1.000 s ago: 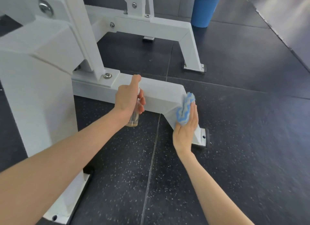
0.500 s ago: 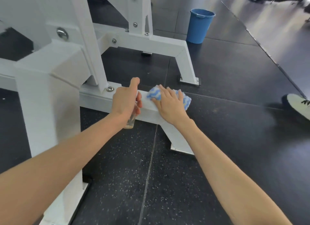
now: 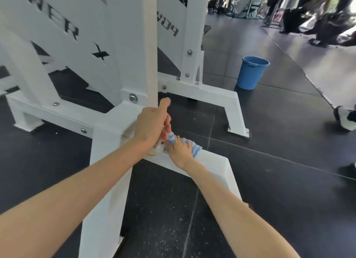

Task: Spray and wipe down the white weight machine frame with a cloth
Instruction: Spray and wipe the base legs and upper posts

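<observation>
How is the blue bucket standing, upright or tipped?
Upright: the blue bucket rests on its base on the dark floor, open rim facing up.

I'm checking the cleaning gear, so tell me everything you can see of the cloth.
The cloth is blue and white in wavy stripes, soft and fluffy looking. It lies bunched on top of the low white frame beam, mostly hidden under the right hand, which presses down on it. Striped edges stick out beyond that hand, and one tuft shows beside the left hand, which grips a spray bottle.
</observation>
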{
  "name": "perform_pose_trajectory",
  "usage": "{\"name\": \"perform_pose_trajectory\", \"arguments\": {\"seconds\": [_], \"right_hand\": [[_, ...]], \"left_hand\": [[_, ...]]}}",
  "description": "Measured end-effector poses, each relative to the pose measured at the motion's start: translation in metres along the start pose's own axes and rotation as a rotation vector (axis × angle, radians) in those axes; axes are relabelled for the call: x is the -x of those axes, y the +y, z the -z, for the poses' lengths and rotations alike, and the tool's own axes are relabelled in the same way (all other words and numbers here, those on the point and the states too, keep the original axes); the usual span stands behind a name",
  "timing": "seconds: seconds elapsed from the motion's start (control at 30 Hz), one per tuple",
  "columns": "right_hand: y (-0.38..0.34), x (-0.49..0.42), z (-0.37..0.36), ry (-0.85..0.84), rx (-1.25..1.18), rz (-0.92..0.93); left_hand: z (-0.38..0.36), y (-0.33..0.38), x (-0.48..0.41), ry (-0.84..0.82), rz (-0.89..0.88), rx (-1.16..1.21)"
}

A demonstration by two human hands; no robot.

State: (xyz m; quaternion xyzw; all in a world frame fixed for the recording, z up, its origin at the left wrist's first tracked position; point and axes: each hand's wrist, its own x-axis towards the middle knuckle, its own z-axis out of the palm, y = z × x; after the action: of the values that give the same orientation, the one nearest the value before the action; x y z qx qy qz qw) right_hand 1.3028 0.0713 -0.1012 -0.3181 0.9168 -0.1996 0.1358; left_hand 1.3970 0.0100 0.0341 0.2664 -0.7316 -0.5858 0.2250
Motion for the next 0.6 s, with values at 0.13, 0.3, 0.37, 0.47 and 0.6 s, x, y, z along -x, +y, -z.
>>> {"name": "perform_pose_trajectory", "arguments": {"seconds": [0.13, 0.3, 0.37, 0.47, 0.6], "right_hand": [[-0.053, -0.016, -0.001, 0.056, -0.685, -0.200], [-0.105, -0.022, 0.048, 0.100, -1.276, -0.132], [-0.114, -0.028, 0.069, 0.189, -1.242, -0.049], [-0.134, -0.042, 0.112, 0.330, -1.161, 0.117], [-0.176, -0.044, 0.182, 0.459, -1.162, 0.273]], "left_hand": [[0.018, 0.019, -0.006, 0.014, -0.017, 0.054], [0.045, 0.041, -0.017, 0.075, -0.031, 0.077], [0.058, 0.052, -0.023, 0.094, -0.050, 0.074], [0.078, 0.075, -0.034, 0.118, -0.084, 0.096], [0.102, 0.134, -0.046, 0.132, -0.049, 0.158]]}}
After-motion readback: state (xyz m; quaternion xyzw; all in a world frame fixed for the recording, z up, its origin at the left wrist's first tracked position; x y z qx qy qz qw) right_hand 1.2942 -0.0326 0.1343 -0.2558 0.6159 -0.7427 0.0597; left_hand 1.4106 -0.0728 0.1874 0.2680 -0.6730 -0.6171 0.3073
